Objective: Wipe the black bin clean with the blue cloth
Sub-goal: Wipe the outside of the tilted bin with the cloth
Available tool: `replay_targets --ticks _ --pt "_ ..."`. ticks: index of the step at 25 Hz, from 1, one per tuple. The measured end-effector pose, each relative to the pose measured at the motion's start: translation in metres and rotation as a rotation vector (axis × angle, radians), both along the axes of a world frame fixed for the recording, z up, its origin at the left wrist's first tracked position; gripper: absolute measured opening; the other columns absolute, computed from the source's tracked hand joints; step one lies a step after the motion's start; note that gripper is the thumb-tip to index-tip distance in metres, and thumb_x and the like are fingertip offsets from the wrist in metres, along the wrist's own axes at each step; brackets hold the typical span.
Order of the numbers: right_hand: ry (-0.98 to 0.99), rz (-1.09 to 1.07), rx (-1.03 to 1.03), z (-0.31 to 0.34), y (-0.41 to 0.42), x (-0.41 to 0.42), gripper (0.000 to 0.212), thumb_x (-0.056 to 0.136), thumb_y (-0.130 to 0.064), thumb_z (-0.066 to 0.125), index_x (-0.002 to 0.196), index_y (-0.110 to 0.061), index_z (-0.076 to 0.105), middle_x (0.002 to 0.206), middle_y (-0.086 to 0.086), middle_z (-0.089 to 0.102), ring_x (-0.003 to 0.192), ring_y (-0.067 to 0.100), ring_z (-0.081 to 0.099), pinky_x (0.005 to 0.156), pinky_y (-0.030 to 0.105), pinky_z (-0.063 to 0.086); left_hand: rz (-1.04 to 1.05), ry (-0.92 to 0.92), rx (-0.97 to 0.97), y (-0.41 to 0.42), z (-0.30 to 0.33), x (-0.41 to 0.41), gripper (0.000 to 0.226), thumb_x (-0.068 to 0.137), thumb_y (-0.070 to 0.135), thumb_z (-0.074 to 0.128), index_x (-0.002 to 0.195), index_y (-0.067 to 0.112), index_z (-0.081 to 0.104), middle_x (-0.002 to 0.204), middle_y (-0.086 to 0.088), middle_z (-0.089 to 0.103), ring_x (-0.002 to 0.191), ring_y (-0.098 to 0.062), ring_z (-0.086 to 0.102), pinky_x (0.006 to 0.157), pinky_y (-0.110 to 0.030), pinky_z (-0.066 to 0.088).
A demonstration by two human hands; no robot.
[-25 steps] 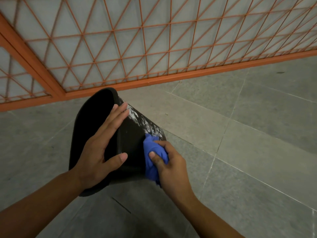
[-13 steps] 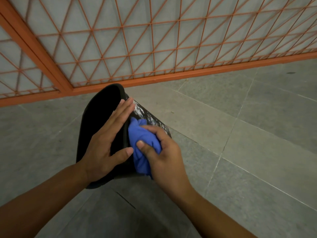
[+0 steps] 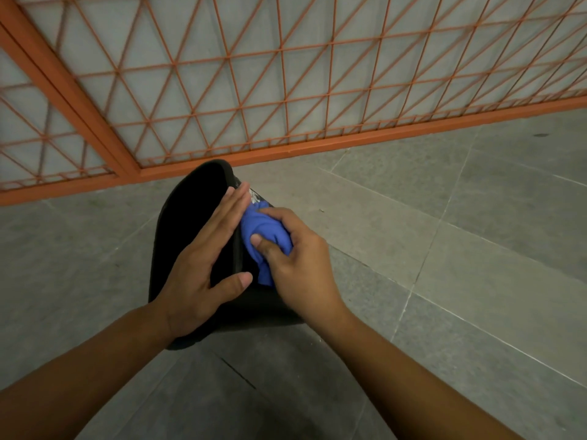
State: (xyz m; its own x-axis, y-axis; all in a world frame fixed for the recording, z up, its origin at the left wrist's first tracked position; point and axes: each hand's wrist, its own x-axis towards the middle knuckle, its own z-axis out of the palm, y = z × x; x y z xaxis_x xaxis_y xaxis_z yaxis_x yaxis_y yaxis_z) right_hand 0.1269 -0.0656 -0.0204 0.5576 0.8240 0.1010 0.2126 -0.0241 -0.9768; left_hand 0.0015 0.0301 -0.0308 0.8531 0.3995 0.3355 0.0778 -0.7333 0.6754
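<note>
The right hand (image 3: 298, 265), bunching the crumpled blue cloth (image 3: 265, 236), has slid up the round black plastic bin (image 3: 190, 223) toward the flat, bracing left hand (image 3: 203, 265); white residue (image 3: 254, 195) beyond seems smaller.

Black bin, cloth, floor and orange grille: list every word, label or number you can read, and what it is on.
None can be read.
black bin: only whitish smears by the blue cloth, no letters.
orange grille and floor tiles: no writing.

Grey tiled floor (image 3: 476, 249) with pale grout lines, black bin (image 3: 190, 217) resting on it
</note>
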Motion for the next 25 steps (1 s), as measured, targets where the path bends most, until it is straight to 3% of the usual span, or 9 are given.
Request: replay_targets --ticks 5,7,12,14,16,18,21,23,25 --pt "-0.097 -0.068 -0.085 -0.015 0.005 0.012 0.026 0.086 -0.019 0.059 0.112 -0.022 0.058 0.099 -0.007 0.063 0.086 0.005 0.058 0.082 0.021 0.048 0.068 0.015 0.021 -0.004 0.001 0.002 0.078 0.095 0.064 0.034 0.153 0.013 0.022 0.162 0.006 0.019 0.151 -0.014 0.01 0.122 -0.034 0.01" --pt "-0.074 -0.055 -0.089 -0.018 0.005 0.014 0.028 0.086 -0.022 0.06 0.114 -0.024 0.057 0.102 -0.007 0.063 0.088 0.006 0.058 0.083 0.022 0.048 0.109 0.018 -0.021 0.004 0.005 0.007 0.067 0.098 0.055 0.031 0.152 0.017 0.02 0.162 0.01 0.017 0.151 -0.009 0.009 0.123 -0.04 0.008" --pt "-0.055 0.087 -0.154 -0.02 -0.011 0.018 0.052 0.083 -0.009 0.057 0.124 -0.038 0.042 0.127 -0.009 0.044 0.115 0.008 0.041 0.098 0.021 0.036 0.124 0.017 -0.046 0.014 0.003 0.021 0.069 0.093 0.04 0.036 0.153 0.017 0.009 0.163 0.008 0.006 0.151 -0.008 0.005 0.123 -0.044 0.008" --pt "0.079 0.092 -0.154 -0.015 -0.023 0.028 0.061 0.081 0.003 0.052 0.121 -0.042 0.037 0.122 -0.01 0.045 0.109 0.003 0.048 0.091 0.019 0.044 0.12 0.013 -0.01 0.015 0.002 0.022 0.069 0.093 0.039 0.037 0.154 0.013 0.014 0.163 0.006 0.01 0.151 -0.01 0.008 0.123 -0.044 0.012" --pt "0.124 -0.046 -0.078 -0.011 -0.03 0.037 0.056 0.079 0.007 0.055 0.117 -0.033 0.045 0.114 -0.009 0.055 0.094 -0.004 0.056 0.078 0.015 0.05 0.116 0.005 0.014 0.014 0.002 0.026 0.069 0.094 0.038 0.037 0.153 0.01 0.017 0.163 0.006 0.013 0.151 -0.01 0.01 0.123 -0.04 0.013" --pt "-0.01 -0.151 0.002 -0.009 -0.031 0.032 0.046 0.074 -0.002 0.063 0.11 -0.029 0.053 0.113 -0.009 0.058 0.098 -0.001 0.055 0.085 0.018 0.048 0.106 -0.005 0.004 0.011 0.001 0.031 0.069 0.094 0.039 0.038 0.153 0.009 0.019 0.163 0.004 0.014 0.151 -0.011 0.01 0.122 -0.037 0.013" --pt "-0.158 -0.121 0.101 -0.01 -0.032 0.0 0.043 0.073 -0.034 0.066 0.115 -0.035 0.055 0.119 -0.017 0.05 0.118 0.006 0.041 0.1 0.016 0.034 0.091 -0.026 -0.02 0.013 -0.003 0.034 0.07 0.096 0.047 0.038 0.153 0.009 0.02 0.163 0.004 0.015 0.151 -0.014 0.011 0.122 -0.039 0.013" --pt "-0.169 -0.062 0.151 -0.012 -0.032 -0.01 0.044 0.078 -0.047 0.059 0.12 -0.035 0.054 0.124 -0.021 0.049 0.13 0.009 0.034 0.109 0.019 0.025 0.086 -0.046 -0.034 0.017 -0.004 0.031 0.074 0.098 0.058 0.033 0.153 0.01 0.02 0.163 0.005 0.015 0.151 -0.017 0.012 0.122 -0.039 0.013" --pt "-0.069 -0.002 0.207 -0.018 -0.027 -0.007 0.035 0.086 -0.042 0.051 0.119 -0.034 0.055 0.128 -0.02 0.047 0.132 0.007 0.034 0.108 0.015 0.024 0.074 -0.062 -0.05 0.018 -0.006 0.029 0.077 0.097 0.062 0.032 0.153 0.011 0.021 0.163 0.004 0.016 0.151 -0.019 0.012 0.122 -0.037 0.013"
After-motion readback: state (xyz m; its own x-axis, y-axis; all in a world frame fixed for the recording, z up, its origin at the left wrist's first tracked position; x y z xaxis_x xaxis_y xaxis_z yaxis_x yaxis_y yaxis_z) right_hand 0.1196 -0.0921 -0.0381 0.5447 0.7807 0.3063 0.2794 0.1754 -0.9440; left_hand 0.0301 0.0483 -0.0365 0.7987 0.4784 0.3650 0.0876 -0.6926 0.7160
